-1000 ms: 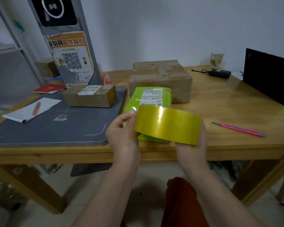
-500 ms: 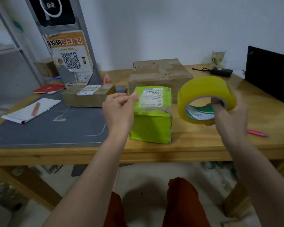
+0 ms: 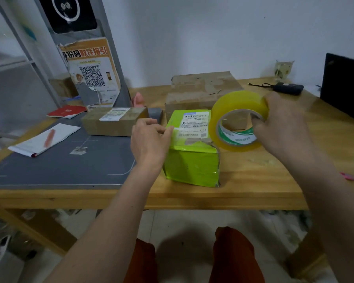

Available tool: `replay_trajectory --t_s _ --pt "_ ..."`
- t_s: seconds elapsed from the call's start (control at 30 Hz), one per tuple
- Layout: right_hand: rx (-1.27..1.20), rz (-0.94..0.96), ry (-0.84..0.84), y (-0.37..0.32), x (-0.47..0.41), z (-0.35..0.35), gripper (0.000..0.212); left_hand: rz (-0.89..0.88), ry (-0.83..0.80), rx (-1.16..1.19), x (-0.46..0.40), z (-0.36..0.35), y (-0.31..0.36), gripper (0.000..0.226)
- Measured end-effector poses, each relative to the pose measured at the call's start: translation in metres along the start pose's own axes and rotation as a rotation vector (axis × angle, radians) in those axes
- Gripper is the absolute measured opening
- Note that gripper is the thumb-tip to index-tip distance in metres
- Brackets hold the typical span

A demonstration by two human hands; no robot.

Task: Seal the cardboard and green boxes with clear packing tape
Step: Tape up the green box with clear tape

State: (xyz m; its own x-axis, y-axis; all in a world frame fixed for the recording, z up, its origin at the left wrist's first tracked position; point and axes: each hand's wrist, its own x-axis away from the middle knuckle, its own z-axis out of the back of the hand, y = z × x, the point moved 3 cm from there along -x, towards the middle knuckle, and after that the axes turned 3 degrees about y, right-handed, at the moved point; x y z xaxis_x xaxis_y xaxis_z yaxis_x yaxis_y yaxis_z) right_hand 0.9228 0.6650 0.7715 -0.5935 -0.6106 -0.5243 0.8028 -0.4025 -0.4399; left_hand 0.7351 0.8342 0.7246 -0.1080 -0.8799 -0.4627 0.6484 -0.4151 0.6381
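Right hand (image 3: pixel 282 127): we see it gripping the tape roll (image 3: pixel 238 119), fingers through the core
Left hand (image 3: pixel 149 139): we see it pinching the tape's loose end at the green box (image 3: pixel 191 158)
Green box: on the counter (image 3: pixel 253 180), near edge
Cardboard box (image 3: pixel 200 90): directly behind it

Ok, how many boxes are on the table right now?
3: green box at the front edge between the hands, large cardboard box behind it, small cardboard box on the grey mat. Others may be hidden.

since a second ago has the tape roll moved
Yes. The tape roll has gone from in front of the green box up to its right side, in the right hand.
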Motion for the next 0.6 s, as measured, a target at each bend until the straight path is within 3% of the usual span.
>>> replay_trajectory --t_s 0.23,0.33,0.4,0.47,0.53,0.6 --pt "0.177 0.103 -0.017 -0.012 -0.013 0.001 0.021 0.067 -0.088 0.016 -0.003 -0.001 -0.002 0.024" --pt "0.180 0.102 -0.035 -0.012 -0.016 0.000 0.022 0.263 -0.132 0.135 -0.010 0.003 -0.015 0.072" --pt "0.160 0.090 -0.042 -0.012 -0.015 -0.001 0.022 0.363 -0.135 0.217 -0.010 0.008 -0.021 0.086" --pt "0.158 0.078 -0.046 -0.012 -0.015 -0.001 0.022 0.196 -0.012 0.162 -0.002 0.016 -0.014 0.074" --pt "0.171 0.076 -0.050 -0.011 -0.015 -0.001 0.022 -0.151 0.041 0.116 0.013 0.019 0.007 0.048" --pt "0.165 0.072 -0.046 -0.009 -0.015 -0.001 0.024 -0.365 -0.242 0.024 0.032 0.011 0.026 0.040"
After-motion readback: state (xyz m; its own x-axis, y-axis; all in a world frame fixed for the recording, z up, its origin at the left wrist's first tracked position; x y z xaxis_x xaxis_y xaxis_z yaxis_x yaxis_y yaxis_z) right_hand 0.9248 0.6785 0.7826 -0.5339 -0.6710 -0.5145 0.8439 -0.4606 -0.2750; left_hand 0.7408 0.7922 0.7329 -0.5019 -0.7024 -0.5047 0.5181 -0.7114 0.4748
